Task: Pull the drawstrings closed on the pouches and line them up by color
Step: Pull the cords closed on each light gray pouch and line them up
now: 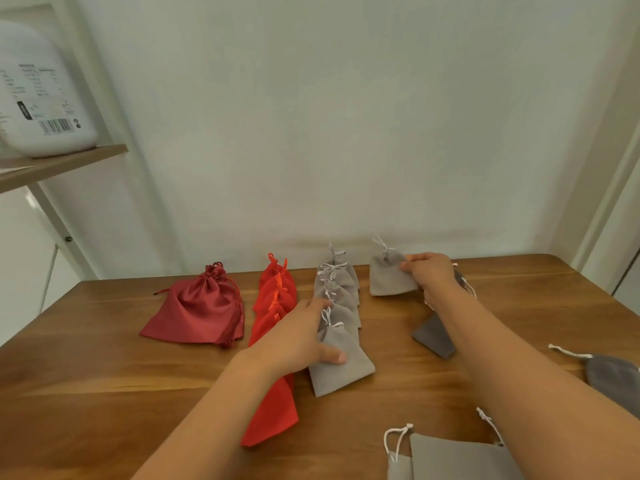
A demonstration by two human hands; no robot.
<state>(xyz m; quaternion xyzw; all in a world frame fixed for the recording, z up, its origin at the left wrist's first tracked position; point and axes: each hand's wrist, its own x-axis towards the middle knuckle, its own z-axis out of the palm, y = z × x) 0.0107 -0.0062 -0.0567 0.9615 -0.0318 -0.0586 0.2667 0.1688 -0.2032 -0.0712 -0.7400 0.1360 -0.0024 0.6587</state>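
Note:
On the wooden table (104, 375) lie a dark red satin pouch (197, 308), a column of bright red pouches (273, 341) and a column of light grey pouches (341, 306), all cinched. My left hand (301, 337) rests on the nearest light grey pouch (341, 365), thumb pressing its cloth. My right hand (429, 275) pinches the right edge of another light grey pouch (389, 277) at the far side, starting a separate column. A darker grey pouch (434, 336) lies under my right forearm.
More grey pouches lie loose: one dark grey pouch (611, 374) at the right edge, and a large light grey one (460, 459) with white cords at the near edge. A white bottle (45, 95) stands on a shelf (62, 162) at the left. A wall backs the table.

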